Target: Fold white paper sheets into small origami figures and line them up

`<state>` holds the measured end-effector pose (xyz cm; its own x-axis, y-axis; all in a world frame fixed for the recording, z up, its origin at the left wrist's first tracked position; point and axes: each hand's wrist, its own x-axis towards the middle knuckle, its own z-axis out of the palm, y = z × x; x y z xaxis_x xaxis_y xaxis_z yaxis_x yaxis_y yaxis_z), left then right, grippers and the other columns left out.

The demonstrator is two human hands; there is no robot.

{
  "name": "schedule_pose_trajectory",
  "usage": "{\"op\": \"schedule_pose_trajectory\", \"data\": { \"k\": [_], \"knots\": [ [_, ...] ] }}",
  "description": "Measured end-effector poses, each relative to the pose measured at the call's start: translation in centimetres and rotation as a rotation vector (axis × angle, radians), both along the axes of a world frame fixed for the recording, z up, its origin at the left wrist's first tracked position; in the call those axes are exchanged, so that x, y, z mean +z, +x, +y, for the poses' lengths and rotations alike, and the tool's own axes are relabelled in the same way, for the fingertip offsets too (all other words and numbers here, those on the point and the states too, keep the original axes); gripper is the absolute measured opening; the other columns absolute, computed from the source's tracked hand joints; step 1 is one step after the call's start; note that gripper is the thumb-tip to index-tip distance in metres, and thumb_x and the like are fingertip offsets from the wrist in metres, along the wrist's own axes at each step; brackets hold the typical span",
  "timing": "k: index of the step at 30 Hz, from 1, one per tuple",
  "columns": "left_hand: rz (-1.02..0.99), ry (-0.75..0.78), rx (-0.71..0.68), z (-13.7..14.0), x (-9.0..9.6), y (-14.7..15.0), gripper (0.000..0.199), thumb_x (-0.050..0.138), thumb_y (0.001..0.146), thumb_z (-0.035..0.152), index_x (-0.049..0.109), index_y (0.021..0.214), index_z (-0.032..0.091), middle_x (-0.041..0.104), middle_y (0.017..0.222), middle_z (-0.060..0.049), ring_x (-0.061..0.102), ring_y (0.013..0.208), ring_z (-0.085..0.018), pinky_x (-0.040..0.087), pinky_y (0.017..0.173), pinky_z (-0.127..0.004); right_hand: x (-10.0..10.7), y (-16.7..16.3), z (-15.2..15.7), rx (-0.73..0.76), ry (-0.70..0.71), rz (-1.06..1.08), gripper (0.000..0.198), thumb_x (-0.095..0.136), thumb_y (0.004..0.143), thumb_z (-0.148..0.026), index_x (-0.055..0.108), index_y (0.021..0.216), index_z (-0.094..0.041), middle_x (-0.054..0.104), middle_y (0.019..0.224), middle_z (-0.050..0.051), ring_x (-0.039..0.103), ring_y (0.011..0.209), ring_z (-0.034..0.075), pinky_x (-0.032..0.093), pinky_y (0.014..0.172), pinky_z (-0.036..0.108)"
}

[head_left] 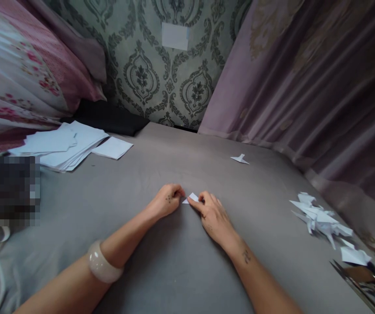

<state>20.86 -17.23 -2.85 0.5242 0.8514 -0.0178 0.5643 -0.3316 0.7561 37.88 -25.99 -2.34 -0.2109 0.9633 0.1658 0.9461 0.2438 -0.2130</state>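
Observation:
A small white folded paper [192, 196], triangular at its top, lies on the grey cloth surface [174, 261] between my hands. My right hand [216, 217] has its index finger laid across the paper, with the other fingers curled around its right side. Just left of the paper is my left hand [168, 199], its fingers curled closed and the tips close to the paper's left corner. Whether those fingers pinch anything is hidden. A pale bangle [104, 264] circles my left forearm.
White sheets [73, 146] are stacked at the back left, beside a smaller folded sheet [114, 147]. One small folded paper piece [240, 159] lies at the back right. Several folded papers [321, 218] are heaped at the right, near a container of tools [367, 283]. Curtains [272, 87] border the surface.

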Motion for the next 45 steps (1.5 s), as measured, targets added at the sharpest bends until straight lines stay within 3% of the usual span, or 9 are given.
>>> {"op": "schedule_pose_trajectory", "data": {
  "k": [4, 8, 16, 23, 34, 38, 41, 45],
  "knots": [
    [-0.021, 0.150, -0.027, -0.7, -0.6, 0.3, 0.024, 0.045, 0.082, 0.014, 0.068, 0.088, 0.017, 0.061, 0.077, -0.004, 0.054, 0.070, -0.015, 0.041, 0.066, -0.025, 0.2, -0.2, -0.4, 0.002, -0.010, -0.050, 0.054, 0.041, 0.089, -0.007, 0.050, 0.132, -0.039, 0.054, 0.104, 0.007, 0.049, 0.090, 0.020, 0.039, 0.078, 0.031],
    [0.032, 0.197, -0.070, -1.2, -0.9, 0.4, 0.025, 0.046, 0.085, 0.016, 0.068, 0.096, 0.021, 0.060, 0.086, -0.006, 0.055, 0.077, -0.017, 0.041, 0.071, -0.027, 0.4, -0.3, -0.5, 0.004, -0.030, -0.077, 0.058, 0.040, 0.088, -0.005, 0.046, 0.135, -0.038, 0.054, 0.106, 0.008, 0.049, 0.091, 0.021, 0.040, 0.078, 0.033],
    [0.058, 0.175, -0.051, -1.1, -0.5, 0.3, 0.021, 0.050, 0.085, 0.021, 0.068, 0.096, 0.020, 0.059, 0.085, -0.006, 0.056, 0.076, -0.017, 0.041, 0.068, -0.027, 1.1, 0.4, -1.3, 0.004, -0.065, -0.022, 0.046, 0.040, 0.089, -0.009, 0.055, 0.127, -0.029, 0.055, 0.114, 0.008, 0.051, 0.097, 0.021, 0.043, 0.085, 0.036],
    [0.006, 0.151, -0.050, -1.0, -1.0, 0.2, 0.019, 0.060, 0.080, 0.026, 0.066, 0.097, 0.021, 0.060, 0.085, -0.005, 0.056, 0.080, -0.019, 0.041, 0.067, -0.028, 1.9, 1.0, -1.8, -0.033, -0.086, 0.050, 0.041, 0.040, 0.088, -0.008, 0.064, 0.115, -0.027, 0.058, 0.111, 0.008, 0.054, 0.095, 0.020, 0.047, 0.080, 0.033],
    [-0.034, 0.093, -0.042, -0.7, -1.0, 0.5, 0.009, 0.062, 0.075, 0.022, 0.065, 0.080, 0.016, 0.063, 0.078, -0.004, 0.055, 0.071, -0.016, 0.040, 0.064, -0.026, 0.8, 1.2, -2.1, -0.117, 0.039, 0.169, 0.036, 0.042, 0.080, -0.007, 0.070, 0.095, -0.023, 0.064, 0.103, 0.006, 0.059, 0.094, 0.020, 0.047, 0.083, 0.032],
    [-0.049, 0.127, -0.088, -1.0, -0.2, 0.5, 0.010, 0.059, 0.078, 0.023, 0.067, 0.077, 0.017, 0.060, 0.077, -0.004, 0.055, 0.072, -0.016, 0.041, 0.065, -0.026, 0.1, 1.7, -1.5, -0.232, 0.088, 0.385, 0.027, 0.043, 0.079, -0.010, 0.068, 0.083, -0.020, 0.068, 0.090, 0.006, 0.062, 0.084, 0.019, 0.049, 0.080, 0.032],
    [-0.145, 0.200, -0.086, -1.4, 0.5, 0.5, 0.013, 0.054, 0.083, 0.024, 0.067, 0.085, 0.020, 0.060, 0.091, -0.005, 0.057, 0.084, -0.017, 0.045, 0.074, -0.027, -0.1, 2.4, -0.9, -0.397, 0.070, 0.764, 0.019, 0.050, 0.082, -0.024, 0.066, 0.089, -0.018, 0.070, 0.086, 0.007, 0.065, 0.078, 0.018, 0.052, 0.073, 0.032],
    [-0.233, 0.257, -0.106, -1.7, 0.8, 0.7, 0.013, 0.052, 0.085, 0.022, 0.065, 0.085, 0.022, 0.060, 0.103, -0.004, 0.058, 0.091, -0.015, 0.046, 0.080, -0.025, 0.5, 2.5, -0.7, -0.386, -0.101, 1.182, 0.039, 0.060, 0.078, -0.045, 0.062, 0.104, -0.016, 0.070, 0.100, 0.011, 0.066, 0.089, 0.021, 0.053, 0.069, 0.031]
  ]
}}
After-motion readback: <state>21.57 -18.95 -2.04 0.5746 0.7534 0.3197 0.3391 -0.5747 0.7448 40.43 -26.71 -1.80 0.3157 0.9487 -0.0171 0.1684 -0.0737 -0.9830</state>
